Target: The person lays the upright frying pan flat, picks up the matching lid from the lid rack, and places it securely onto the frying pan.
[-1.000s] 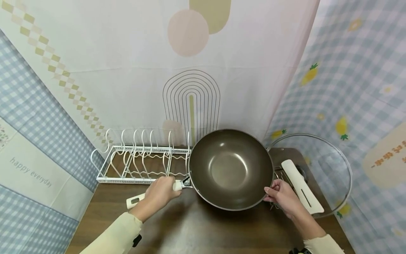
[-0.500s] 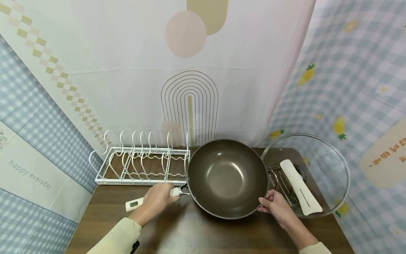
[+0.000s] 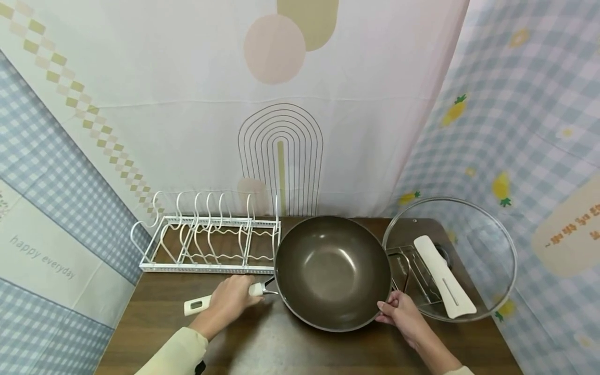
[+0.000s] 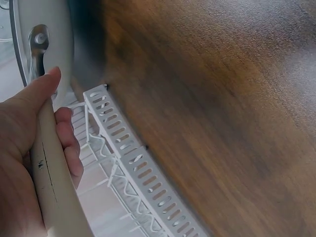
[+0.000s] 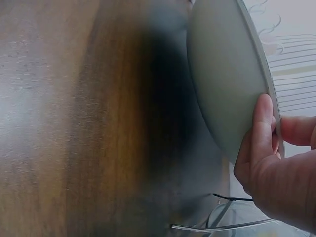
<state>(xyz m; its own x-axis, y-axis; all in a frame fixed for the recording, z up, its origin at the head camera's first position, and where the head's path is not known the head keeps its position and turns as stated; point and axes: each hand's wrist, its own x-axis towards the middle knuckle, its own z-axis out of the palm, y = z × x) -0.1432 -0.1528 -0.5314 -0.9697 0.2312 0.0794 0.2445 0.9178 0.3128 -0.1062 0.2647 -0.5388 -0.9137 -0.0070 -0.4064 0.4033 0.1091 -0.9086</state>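
A wok with a dark brown inside, a pale outside and a cream handle sits low over the middle of the table. Whether its base touches the wood, I cannot tell. My left hand grips the handle; in the left wrist view the thumb lies along it towards the metal joint. On the opposite side, my right hand pinches the rim between thumb and fingers. The right wrist view shows fingers against the wok's pale outer wall.
A white wire rack stands left of the wok, close to it. On the right, a large glass lid with a long cream handle lies over a dark panel with metal wires. Patterned cloth walls enclose the wooden table.
The wok has come towards me and slightly left, with both hands keeping hold of it. More of the wires under the lid shows. Rack and lid have stayed in place.
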